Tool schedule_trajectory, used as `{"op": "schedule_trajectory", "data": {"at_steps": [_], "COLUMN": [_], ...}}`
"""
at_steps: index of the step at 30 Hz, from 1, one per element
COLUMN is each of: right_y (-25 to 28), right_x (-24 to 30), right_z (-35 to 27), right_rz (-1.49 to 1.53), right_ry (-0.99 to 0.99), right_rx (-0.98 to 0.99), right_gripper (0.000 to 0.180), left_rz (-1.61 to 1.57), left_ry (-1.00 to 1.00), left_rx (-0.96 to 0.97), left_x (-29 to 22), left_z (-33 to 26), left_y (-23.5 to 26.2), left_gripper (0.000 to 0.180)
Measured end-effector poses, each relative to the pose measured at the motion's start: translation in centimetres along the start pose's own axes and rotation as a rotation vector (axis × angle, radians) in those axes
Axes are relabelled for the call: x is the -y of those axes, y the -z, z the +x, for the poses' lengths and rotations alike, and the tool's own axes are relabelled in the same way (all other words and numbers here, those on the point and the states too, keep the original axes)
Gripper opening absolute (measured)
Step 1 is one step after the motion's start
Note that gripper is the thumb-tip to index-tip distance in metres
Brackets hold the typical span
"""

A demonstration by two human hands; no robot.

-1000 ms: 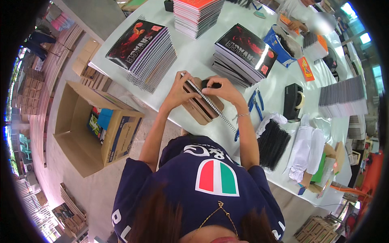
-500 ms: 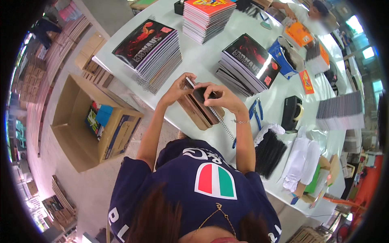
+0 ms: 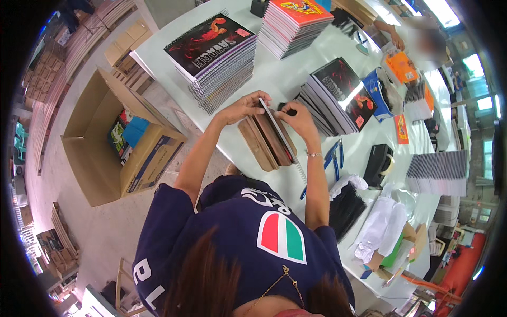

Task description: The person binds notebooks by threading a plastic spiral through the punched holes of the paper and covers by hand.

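Note:
A brown-covered notebook lies tilted on the white table in front of me, with a long silver spiral wire along its right edge. My left hand pinches the top corner of the notebook and the wire's upper end. My right hand is closed on the wire's top and on a small black object just beside it. Both forearms reach up from my dark blue shirt.
Stacks of spiral notebooks stand around: a dark-covered stack to the left, an orange-topped stack at the back, another dark stack to the right. Blue pliers, a black tape dispenser and black coils lie right. An open cardboard box sits on the floor.
My head has tipped, so the table sits lower and nearer in view. Both hands stay at the top of the brown notebook, working along the wire.

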State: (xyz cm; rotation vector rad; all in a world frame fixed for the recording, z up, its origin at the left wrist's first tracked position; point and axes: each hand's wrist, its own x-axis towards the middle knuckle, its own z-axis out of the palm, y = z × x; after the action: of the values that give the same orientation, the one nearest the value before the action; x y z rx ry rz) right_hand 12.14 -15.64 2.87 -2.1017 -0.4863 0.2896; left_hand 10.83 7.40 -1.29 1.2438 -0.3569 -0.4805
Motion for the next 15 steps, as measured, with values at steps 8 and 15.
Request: {"op": "schedule_trajectory", "data": {"at_steps": [8,15], "right_y": [-0.2,-0.9], "right_x": [0.2,1.3], "right_z": [0.0,-0.1], "right_rz": [0.154,0.016], "right_ry": [-0.123,-0.12], "right_rx": [0.054,0.085], "right_gripper": [0.025,0.027], "left_rz": [-0.04,0.008], "left_ry": [0.016,0.014], "left_rx": [-0.031,-0.049], "left_x": [0.3,0.1], "left_z": [0.1,-0.1], "left_y": [0.7,0.3], "left_gripper": [0.044,0.044]}}
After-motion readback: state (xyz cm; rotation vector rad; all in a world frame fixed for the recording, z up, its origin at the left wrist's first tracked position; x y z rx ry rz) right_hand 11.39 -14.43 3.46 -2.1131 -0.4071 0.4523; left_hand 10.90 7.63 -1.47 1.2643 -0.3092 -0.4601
